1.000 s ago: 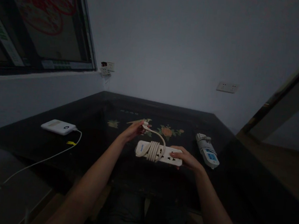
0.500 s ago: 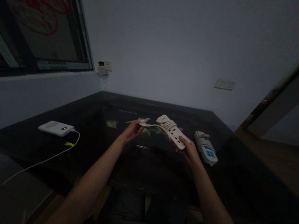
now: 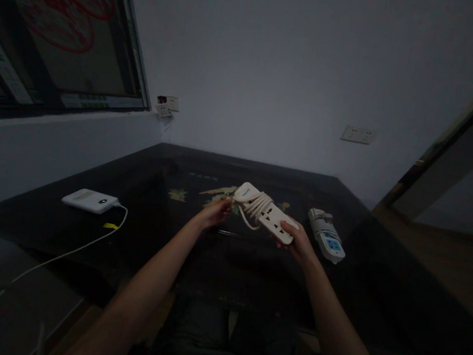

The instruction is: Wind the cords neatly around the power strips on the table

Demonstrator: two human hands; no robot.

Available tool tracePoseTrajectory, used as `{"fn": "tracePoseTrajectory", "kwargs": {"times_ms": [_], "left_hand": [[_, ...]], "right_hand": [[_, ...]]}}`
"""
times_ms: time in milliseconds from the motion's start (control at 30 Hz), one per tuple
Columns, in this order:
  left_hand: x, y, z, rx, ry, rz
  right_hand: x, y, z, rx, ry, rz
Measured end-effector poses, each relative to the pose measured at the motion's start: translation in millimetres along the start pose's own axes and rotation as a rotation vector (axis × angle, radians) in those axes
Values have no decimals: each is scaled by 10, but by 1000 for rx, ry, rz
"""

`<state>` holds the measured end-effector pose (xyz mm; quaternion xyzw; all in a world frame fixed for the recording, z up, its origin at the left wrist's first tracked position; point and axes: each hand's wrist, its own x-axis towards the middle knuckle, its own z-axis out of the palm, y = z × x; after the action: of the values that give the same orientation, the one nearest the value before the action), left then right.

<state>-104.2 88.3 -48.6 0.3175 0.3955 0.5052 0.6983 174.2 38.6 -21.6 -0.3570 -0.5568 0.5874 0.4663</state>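
Observation:
My right hand [image 3: 297,242] grips the near end of a white power strip [image 3: 272,221] and holds it tilted above the black table [image 3: 141,230]. The strip's white cord [image 3: 255,204] is coiled round its far half. My left hand [image 3: 215,213] is closed on the loose plug end of that cord, just left of the strip.
A second white power strip with a blue label [image 3: 327,237], its cord wrapped round it, lies right of my right hand. A white power bank [image 3: 89,200] with a white cable [image 3: 59,256] lies at the left. Wall sockets [image 3: 358,134] sit on the far wall.
The power strip was lifted off the table by my right hand and tilted. My left hand, holding the plug end, has moved nearer the strip, so the loose cord loop is shorter.

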Motion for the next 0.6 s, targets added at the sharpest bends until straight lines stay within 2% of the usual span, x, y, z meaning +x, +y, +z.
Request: {"fn": "tracePoseTrajectory", "kwargs": {"times_ms": [167, 333, 600], "left_hand": [[-53, 79, 2, -58, -35, -44], [-79, 168, -57, -110, -40, -79], [-79, 153, -80, -10, -48, -147]], "right_hand": [[-10, -11, 11, -10, -35, 0], [-13, -27, -21, 7, 2, -8], [-13, -50, -75, 9, -2, -33]]}}
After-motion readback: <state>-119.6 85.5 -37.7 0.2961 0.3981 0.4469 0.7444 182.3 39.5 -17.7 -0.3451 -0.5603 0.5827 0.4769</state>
